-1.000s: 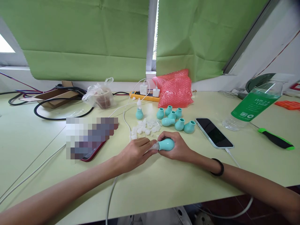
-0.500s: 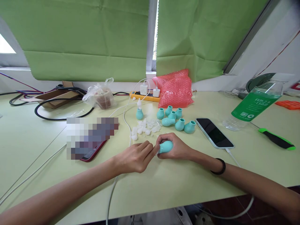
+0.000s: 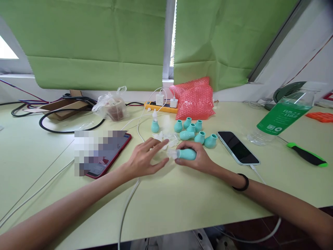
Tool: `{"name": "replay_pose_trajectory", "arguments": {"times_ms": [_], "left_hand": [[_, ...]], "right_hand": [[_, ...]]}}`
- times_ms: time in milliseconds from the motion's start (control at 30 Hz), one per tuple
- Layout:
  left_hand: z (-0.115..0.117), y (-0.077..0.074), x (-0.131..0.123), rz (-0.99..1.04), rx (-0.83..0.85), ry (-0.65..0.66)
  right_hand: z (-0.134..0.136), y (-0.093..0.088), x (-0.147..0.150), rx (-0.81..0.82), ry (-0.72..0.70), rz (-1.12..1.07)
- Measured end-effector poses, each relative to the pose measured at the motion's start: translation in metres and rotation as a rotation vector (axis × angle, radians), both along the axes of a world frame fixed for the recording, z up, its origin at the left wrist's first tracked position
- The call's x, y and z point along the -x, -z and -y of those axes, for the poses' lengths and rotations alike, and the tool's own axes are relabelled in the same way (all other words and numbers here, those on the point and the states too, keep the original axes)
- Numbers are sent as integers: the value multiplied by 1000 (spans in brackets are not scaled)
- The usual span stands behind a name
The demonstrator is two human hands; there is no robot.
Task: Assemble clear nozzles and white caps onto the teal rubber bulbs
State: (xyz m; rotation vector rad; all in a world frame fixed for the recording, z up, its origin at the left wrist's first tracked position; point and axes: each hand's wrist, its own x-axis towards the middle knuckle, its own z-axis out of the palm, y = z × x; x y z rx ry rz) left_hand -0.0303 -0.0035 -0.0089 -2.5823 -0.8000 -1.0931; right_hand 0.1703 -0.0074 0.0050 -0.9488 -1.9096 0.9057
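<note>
My right hand [image 3: 196, 158] is closed around a teal squeeze bulb [image 3: 187, 154] lying sideways in its fingers. A translucent plastic piece [image 3: 172, 153] sits in the bulb's mouth and points left. Just left of that piece, my left hand [image 3: 145, 157] has its thumb and fingers spread, holding nothing. Behind the hands lie small translucent plastic parts [image 3: 173, 139], partly covered by the left fingers. Several loose teal bulbs [image 3: 199, 138] stand to their right, one on its side. One bulb with a translucent tip [image 3: 155, 125] stands upright by itself farther back.
A red-cased phone [image 3: 114, 154] lies left and a white-edged phone [image 3: 238, 147] right, its cable attached. Behind are an orange power strip [image 3: 166, 107], pink bubble wrap [image 3: 195, 100] and a bagged tape roll [image 3: 114, 109]. A green-labelled bottle [image 3: 284, 113] and a black-green handle [image 3: 307, 154] are at right.
My left hand has let go of the bulb's tip and opened, moving slightly left and up. My right hand has shifted a little right and away with the bulb, exposing the translucent piece.
</note>
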Motion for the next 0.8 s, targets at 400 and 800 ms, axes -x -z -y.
{"name": "replay_pose_trajectory", "arguments": {"times_ms": [400,800], "left_hand": [[1,5,-5,-422,245,-247],[2,-3,-10,264,622,-83]], "right_hand": [[-5,8,1,-141,221,-21],[0,11,0,-355,207,60]]}}
